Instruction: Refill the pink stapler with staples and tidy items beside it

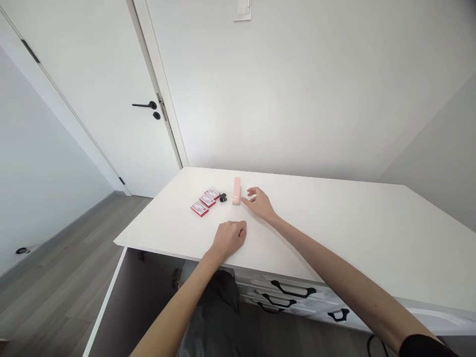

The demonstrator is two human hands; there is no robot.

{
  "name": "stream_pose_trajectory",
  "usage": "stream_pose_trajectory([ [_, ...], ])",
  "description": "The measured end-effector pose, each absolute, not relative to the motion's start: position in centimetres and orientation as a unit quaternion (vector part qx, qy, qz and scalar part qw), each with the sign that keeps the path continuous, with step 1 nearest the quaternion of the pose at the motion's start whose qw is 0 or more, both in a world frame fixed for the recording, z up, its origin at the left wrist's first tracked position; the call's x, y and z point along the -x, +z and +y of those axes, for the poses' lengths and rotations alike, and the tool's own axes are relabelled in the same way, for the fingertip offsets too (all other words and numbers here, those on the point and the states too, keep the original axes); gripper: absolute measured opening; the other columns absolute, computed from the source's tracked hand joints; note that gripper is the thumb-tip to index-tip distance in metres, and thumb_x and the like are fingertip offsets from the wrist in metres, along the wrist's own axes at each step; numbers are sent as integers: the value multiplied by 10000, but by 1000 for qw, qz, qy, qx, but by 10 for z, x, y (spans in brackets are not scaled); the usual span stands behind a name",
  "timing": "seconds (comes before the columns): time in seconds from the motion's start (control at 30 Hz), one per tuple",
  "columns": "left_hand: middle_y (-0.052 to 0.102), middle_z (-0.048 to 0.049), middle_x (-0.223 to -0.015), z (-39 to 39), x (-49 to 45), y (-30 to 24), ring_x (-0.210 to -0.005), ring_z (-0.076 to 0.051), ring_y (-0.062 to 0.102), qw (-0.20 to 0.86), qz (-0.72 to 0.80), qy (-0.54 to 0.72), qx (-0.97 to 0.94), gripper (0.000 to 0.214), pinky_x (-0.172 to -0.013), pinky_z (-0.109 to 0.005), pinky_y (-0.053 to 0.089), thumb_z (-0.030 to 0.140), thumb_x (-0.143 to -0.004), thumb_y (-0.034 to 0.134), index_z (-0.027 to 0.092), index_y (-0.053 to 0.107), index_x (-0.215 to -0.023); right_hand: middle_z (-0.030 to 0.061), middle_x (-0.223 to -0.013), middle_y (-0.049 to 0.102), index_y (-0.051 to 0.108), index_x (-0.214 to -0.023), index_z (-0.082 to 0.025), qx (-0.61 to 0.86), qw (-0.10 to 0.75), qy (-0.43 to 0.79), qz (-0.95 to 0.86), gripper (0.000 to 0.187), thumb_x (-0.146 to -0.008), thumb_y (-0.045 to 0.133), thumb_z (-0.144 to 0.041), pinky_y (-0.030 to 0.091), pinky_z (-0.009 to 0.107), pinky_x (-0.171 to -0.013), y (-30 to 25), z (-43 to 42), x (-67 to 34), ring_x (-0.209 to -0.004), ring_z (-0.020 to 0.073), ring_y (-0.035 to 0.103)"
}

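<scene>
A pink stapler (237,191) lies lengthwise on the white cabinet top (334,218). Just to its right is my right hand (259,202), fingers apart and slightly curled, with the tips close to the stapler's near end; whether they touch it I cannot tell. My left hand (229,236) rests as a fist on the surface nearer the front edge, and nothing shows in it. Left of the stapler sit small black binder clips (223,197). Beside those are three small red-and-white boxes, the nearest box (200,209) lying a little apart from the middle box (207,200).
Below the front edge, a cabinet door (106,302) stands open on the left. Drawers with black handles (293,289) line the front. A white wall rises behind the top, and a white room door (111,74) with a black lever (145,105) is at the left.
</scene>
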State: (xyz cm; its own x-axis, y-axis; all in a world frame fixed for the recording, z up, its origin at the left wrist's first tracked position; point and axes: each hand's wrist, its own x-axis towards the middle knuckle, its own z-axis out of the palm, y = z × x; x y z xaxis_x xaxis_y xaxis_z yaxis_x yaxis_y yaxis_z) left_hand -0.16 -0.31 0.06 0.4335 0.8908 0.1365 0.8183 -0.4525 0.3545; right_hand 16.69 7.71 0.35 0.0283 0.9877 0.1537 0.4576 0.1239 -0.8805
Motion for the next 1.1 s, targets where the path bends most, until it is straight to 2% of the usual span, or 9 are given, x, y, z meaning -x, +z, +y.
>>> stream_pose_trajectory([
  [0.13, 401, 18, -581, -4, 2, 0, -544, -170, 285, 108, 508, 149, -841, 273, -609, -352, 168, 55, -790, 466, 227, 280, -688, 138, -1377, 599, 510, -1313, -218, 621, 410, 293, -600, 633, -811, 716, -543, 512, 393, -899, 7, 95, -137, -1122, 263, 652],
  [0.23, 412, 20, -586, -4, 3, -1, -542, -169, 284, 103, 505, 146, -844, 277, -604, -350, 175, 51, -792, 469, 227, 280, -692, 144, -1312, 636, 566, -1215, -213, 646, 386, 317, -578, 581, -787, 730, -571, 500, 374, -849, 9, 104, -125, -1163, 289, 627],
  [0.33, 431, 18, -594, -4, 3, -1, -544, -169, 314, 97, 504, 144, -846, 277, -601, -351, 176, 47, -791, 472, 228, 289, -689, 132, -1163, 695, 617, -981, -216, 647, 372, 343, -570, 429, -807, 707, -598, 477, 336, -741, 12, 110, -121, -1035, 269, 661],
  [0.43, 428, 17, -589, -4, 2, -1, -543, -169, 325, 90, 507, 145, -845, 280, -600, -351, 168, 40, -792, 461, 227, 284, -682, 91, -949, 708, 586, -816, -224, 641, 364, 354, -575, 339, -857, 676, -549, 426, 305, -648, 16, 110, -124, -852, 223, 661],
  [0.53, 416, 19, -580, -5, 2, -2, -537, -166, 318, 84, 508, 150, -844, 285, -596, -347, 162, 29, -782, 452, 225, 273, -680, 51, -796, 657, 520, -717, -231, 634, 360, 360, -582, 359, -910, 628, -514, 377, 291, -599, 21, 103, -135, -725, 186, 613],
  [0.67, 408, 24, -575, -5, 2, -3, -526, -161, 289, 74, 504, 163, -845, 294, -586, -345, 155, 22, -773, 454, 221, 257, -683, 7, -732, 563, 434, -663, -231, 610, 358, 365, -605, 450, -961, 572, -539, 343, 281, -590, 29, 83, -166, -660, 150, 538],
  [0.8, 444, 21, -589, -6, 2, -5, -531, -159, 317, 57, 506, 182, -841, 295, -580, -345, 157, 23, -787, 461, 220, 270, -680, -3, -751, 520, 429, -697, -232, 562, 351, 366, -653, 511, -981, 521, -647, 352, 286, -597, 38, 48, -205, -670, 156, 499],
  [0.93, 532, 7, -664, -7, 1, -4, -599, -167, 431, 30, 521, 213, -826, 258, -596, -339, 200, 74, -885, 456, 229, 348, -709, 15, -842, 576, 526, -798, -240, 526, 347, 332, -702, 509, -1002, 455, -700, 424, 316, -650, 39, 11, -238, -725, 181, 512],
  [1.1, 630, -30, -864, -6, -1, -1, -813, -203, 563, -21, 461, 324, -826, 145, -734, -338, 382, 259, -1001, 504, 230, 488, -860, 53, -1063, 696, 649, -1084, -257, 479, 337, 317, -746, 442, -1056, 415, -631, 497, 397, -885, 27, -10, -263, -973, 241, 629],
])
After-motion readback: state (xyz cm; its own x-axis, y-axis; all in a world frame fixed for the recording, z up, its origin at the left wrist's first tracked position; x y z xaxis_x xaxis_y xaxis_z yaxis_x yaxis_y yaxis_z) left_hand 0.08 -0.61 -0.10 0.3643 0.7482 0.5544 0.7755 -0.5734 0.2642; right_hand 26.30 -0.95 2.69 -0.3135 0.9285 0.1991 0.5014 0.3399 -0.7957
